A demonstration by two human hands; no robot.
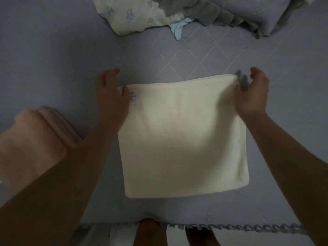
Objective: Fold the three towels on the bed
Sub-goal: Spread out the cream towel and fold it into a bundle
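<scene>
On the blue bed [53,55], our left hand [113,94] touched a corner of the white towel [182,139] with loose fingers; the fingers of our right hand [253,95] were too blurry to tell.

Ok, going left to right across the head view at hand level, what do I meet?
pink towel → left hand → cream towel → right hand

Dim light, blue quilted bed [195,55], ruffled edge [248,228]
</scene>
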